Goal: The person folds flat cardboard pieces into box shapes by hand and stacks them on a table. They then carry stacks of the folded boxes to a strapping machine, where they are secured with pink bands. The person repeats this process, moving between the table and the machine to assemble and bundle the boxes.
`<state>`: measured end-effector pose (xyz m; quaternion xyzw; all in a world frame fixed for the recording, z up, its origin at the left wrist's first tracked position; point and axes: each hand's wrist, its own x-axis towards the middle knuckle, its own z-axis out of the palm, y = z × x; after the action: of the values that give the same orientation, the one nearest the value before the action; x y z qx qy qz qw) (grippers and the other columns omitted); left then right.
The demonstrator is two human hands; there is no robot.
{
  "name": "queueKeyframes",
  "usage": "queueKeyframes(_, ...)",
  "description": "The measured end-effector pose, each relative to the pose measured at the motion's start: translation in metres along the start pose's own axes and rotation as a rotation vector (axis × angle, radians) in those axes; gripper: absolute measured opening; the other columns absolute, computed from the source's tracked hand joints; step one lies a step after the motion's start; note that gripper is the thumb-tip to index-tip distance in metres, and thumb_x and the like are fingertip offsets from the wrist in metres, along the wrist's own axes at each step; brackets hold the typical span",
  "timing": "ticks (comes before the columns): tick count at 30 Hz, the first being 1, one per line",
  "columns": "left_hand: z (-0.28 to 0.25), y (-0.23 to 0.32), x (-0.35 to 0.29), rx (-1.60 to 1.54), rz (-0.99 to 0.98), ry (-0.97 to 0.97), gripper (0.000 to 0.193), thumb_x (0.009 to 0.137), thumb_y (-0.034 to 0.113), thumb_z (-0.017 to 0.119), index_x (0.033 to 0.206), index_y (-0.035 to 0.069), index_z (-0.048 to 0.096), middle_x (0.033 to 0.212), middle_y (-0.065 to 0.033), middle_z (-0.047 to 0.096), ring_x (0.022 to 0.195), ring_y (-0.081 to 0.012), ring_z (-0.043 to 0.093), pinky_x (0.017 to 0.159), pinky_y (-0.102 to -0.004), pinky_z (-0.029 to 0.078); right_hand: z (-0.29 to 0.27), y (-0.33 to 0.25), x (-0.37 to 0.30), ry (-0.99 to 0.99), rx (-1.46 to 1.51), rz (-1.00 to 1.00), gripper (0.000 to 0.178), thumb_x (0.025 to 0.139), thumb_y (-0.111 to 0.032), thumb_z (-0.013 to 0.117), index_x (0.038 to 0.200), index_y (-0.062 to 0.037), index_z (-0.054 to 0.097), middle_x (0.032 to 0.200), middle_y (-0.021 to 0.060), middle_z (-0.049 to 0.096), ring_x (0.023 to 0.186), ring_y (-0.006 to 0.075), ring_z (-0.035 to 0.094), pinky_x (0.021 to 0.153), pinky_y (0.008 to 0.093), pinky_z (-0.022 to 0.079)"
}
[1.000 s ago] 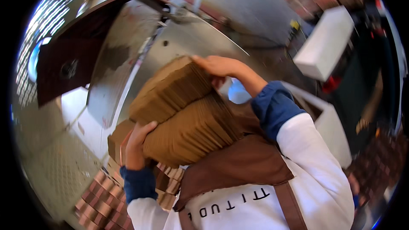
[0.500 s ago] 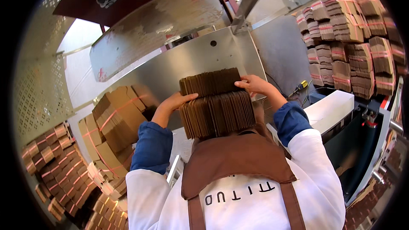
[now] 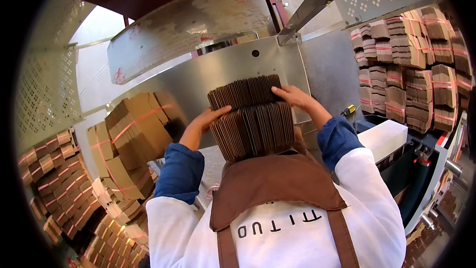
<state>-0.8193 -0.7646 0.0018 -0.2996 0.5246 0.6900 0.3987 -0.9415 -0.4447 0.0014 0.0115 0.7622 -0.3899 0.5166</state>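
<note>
We hold a thick block of brown corrugated cardboard pieces [image 3: 253, 129], packed on edge in two rows, clamped from both ends between our bare hands. Our left hand [image 3: 199, 123] presses its thumb at the left end, near the seam between the rows; our right hand [image 3: 299, 99] has its thumb on the right end of the farther row. Most of our other fingers are hidden. The block is just in front of our brown apron [image 3: 277, 181], over the near part of a shiny flat steel table [image 3: 223, 69]; whether it rests there we cannot tell. Blue cuffs [image 3: 181, 171] end our white sleeves. Left of us lie large tan cardboard bundles [image 3: 144, 119] tied with pink bands. To our right we see a long white box-shaped block [image 3: 382, 140], and beyond it, tall stacks of pink-banded brown cardboard [image 3: 419, 82].
</note>
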Motion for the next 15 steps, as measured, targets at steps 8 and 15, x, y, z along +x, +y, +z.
queueKeyframes(8, 0.024, 0.03, 0.04, -0.115, 0.054, 0.06, 0.061, 0.084, 0.048, 0.074, 0.125, 0.005, 0.06, 0.108, -0.0047, 0.069, 0.091, -0.0187, 0.069, 0.079, -0.032, 0.055, -0.09, -0.043, 0.064, -0.044, -0.022, -0.024, 0.071, 0.085, -0.074, 0.053, 0.119, -0.0135, 0.067, 0.085, -0.0001, 0.069, 0.065, 0.0129, 0.064, 0.055, 0.0289, 0.049)
queueKeyframes(15, 0.053, 0.069, 0.081, -0.073, 0.057, 0.075, 0.062, 0.081, 0.054, 0.073, 0.121, 0.008, 0.061, 0.101, -0.0046, 0.069, 0.086, -0.0169, 0.069, 0.07, -0.0321, 0.056, -0.15, -0.016, 0.074, -0.026, 0.613, -0.009, 0.055, 0.098, -0.052, 0.046, 0.126, -0.0059, 0.059, 0.094, 0.0048, 0.068, 0.081, 0.016, 0.064, 0.079, 0.0304, 0.05)
